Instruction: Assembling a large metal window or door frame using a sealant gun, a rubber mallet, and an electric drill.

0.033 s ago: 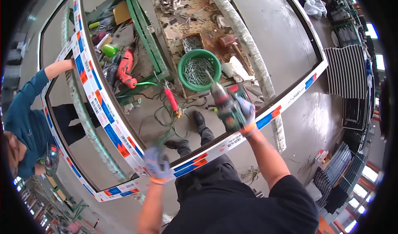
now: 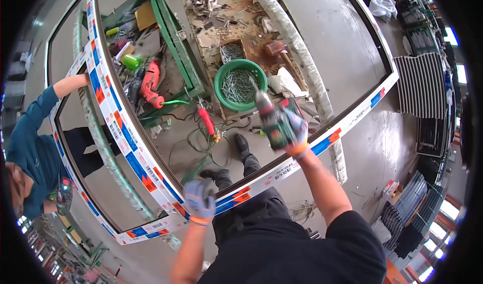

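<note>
My right hand [image 2: 299, 133], gloved, is wrapped round a green and black cordless drill [image 2: 275, 128] above the near rail of a large frame. The drill's tip points up toward a green tub [image 2: 219, 87] of loose screws. My left hand [image 2: 199, 197], gloved in grey with an orange cuff, is over the corner of the labelled white frame [image 2: 276, 173]. Motion blur smears its fingers, so whether it holds anything is unclear.
Beside the tub, a worn board [image 2: 206, 40] bears a small box of screws [image 2: 232, 51] and scraps. A red power tool [image 2: 151, 83] lies in a green bin [image 2: 173, 45]. Wrapped bars [image 2: 297, 37] support the frame. At left, another person [image 2: 37, 143] touches the frame and holds a drill.
My left hand has shifted slightly to the right. The drill in my right hand has moved a little left and toward me.
</note>
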Motion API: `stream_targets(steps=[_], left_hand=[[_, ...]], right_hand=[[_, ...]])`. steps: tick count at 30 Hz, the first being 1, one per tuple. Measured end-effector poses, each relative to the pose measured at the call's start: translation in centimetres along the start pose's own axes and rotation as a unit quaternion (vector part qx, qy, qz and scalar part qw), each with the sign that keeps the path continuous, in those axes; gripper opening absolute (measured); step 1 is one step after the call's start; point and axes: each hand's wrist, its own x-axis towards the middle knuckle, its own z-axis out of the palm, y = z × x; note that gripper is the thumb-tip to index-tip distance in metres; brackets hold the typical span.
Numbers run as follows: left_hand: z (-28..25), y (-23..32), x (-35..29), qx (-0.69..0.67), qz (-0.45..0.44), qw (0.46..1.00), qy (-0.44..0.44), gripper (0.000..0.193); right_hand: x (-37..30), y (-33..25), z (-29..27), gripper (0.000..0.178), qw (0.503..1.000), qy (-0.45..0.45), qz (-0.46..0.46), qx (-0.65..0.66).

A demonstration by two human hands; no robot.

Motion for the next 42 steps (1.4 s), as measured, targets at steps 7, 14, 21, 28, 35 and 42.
stream_targets(steps=[7,14,21,28,35,42], left_hand=[[5.7,3.9,-0.7,0.032,-0.040,0.995,-0.087,0.031],[5.7,3.9,-0.2,0.023,-0.056,0.994,-0.094,0.031],[5.9,3.5,-0.2,0.035,-0.057,0.993,-0.093,0.029],[5.9,3.5,0.1,0.037,-0.065,0.993,-0.091,0.027],[4.7,3.0,-1.0,0.043,-0.086,0.993,-0.065,0.030],[4.8,3.1,-1.4,0.024,-0.056,0.995,-0.074,0.032]], right_hand=[[9.8,12.4,3.7,0.054,0.948,-0.002,0.226,-0.225],[15.9,19.3,6.1,0.059,0.889,-0.069,0.312,-0.329],[16.9,21.2,9.2,0.059,0.870,-0.062,0.308,-0.379],[16.9,21.4,9.9,0.054,0.881,-0.065,0.312,-0.349],[15.0,17.6,8.1,0.040,0.912,-0.116,0.187,-0.346],[2.1,10.5,1.3,0.060,0.925,-0.167,0.037,-0.340]])
